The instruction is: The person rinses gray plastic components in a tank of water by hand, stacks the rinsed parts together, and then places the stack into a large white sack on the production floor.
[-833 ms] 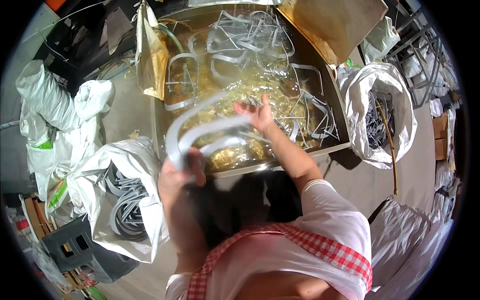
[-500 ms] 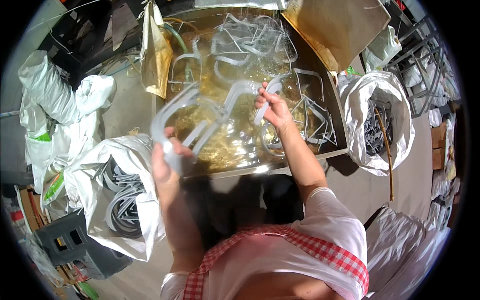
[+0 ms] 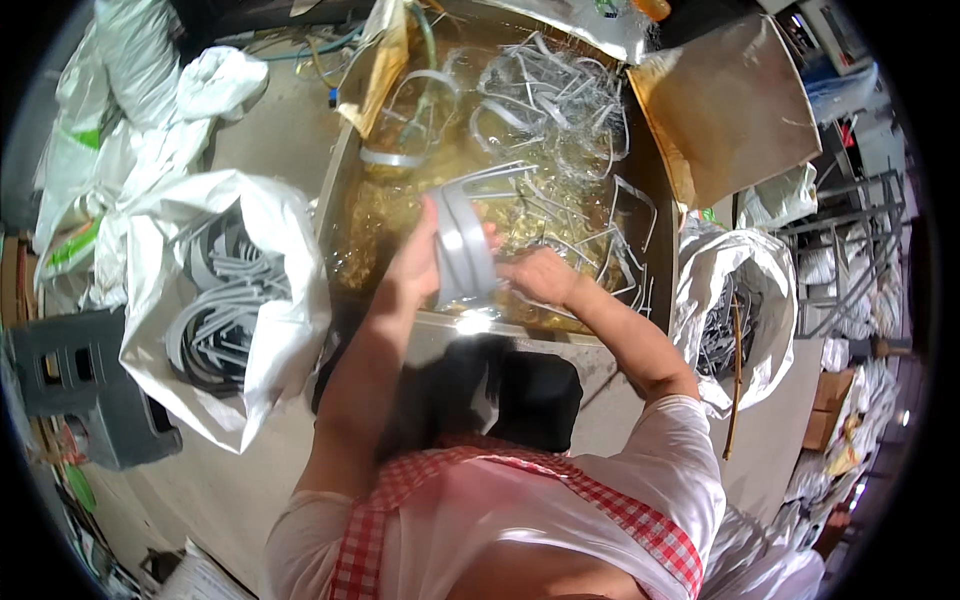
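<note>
Over the water in a metal tank, my left hand is closed round a small stack of curved grey plastic strips. Their thin legs stick out toward the far right. Just right of the stack is my right hand, its fingers curled in toward the strips. Whatever those fingers grip is hidden. Beyond both hands, a tangled heap of similar pale strips lies under splashing water. A few more angular strips lean along the tank's right side.
An open white sack of grey strips stands left of the tank; another white sack stands right, with a stick across it. A dark plastic stool is at far left. A stained board rises at the tank's far right.
The strips in my left hand have swung upright and toward the middle. My right hand has come down beside them, and the single strip it held no longer shows apart. The view has shifted.
</note>
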A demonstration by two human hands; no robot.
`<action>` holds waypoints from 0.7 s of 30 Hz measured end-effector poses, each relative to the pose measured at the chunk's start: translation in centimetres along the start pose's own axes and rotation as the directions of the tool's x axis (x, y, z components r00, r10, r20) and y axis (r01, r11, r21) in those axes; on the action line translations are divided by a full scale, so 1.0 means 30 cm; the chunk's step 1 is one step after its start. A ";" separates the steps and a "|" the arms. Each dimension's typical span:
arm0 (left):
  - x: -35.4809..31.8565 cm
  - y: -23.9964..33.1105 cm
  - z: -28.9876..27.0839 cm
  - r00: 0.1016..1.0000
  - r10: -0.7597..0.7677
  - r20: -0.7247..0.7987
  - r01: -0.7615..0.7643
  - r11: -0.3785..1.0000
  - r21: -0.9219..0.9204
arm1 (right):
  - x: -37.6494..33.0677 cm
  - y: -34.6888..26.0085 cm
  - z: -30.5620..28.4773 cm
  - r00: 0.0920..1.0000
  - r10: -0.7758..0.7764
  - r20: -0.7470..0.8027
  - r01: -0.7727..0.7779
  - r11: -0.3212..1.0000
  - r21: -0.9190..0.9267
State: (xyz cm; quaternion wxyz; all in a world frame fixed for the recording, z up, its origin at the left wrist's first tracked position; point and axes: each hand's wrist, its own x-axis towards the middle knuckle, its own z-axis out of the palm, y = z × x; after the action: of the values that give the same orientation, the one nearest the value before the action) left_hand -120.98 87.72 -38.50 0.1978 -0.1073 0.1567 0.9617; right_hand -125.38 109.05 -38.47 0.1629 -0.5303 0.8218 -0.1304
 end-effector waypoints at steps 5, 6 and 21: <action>-0.027 -0.014 -0.053 0.989 0.139 0.043 -0.144 0.980 0.138 | 0.048 -0.003 0.039 0.994 -0.087 -0.060 0.085 0.996 -0.033; -0.032 -0.004 -0.052 0.988 0.155 0.027 -0.157 0.962 0.223 | 0.064 -0.028 -0.011 0.992 -0.096 -0.085 0.099 0.994 0.037; -0.055 0.062 -0.058 0.976 0.089 0.200 -0.198 0.750 0.631 | 0.236 0.086 -0.115 0.868 0.488 -0.097 -0.477 0.872 0.111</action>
State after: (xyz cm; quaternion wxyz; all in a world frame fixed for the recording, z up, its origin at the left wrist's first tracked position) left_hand -120.02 84.91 -39.19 0.1597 0.0561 0.4706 0.8659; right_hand -131.64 103.75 -37.25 0.1619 -0.2918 0.9304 -0.1520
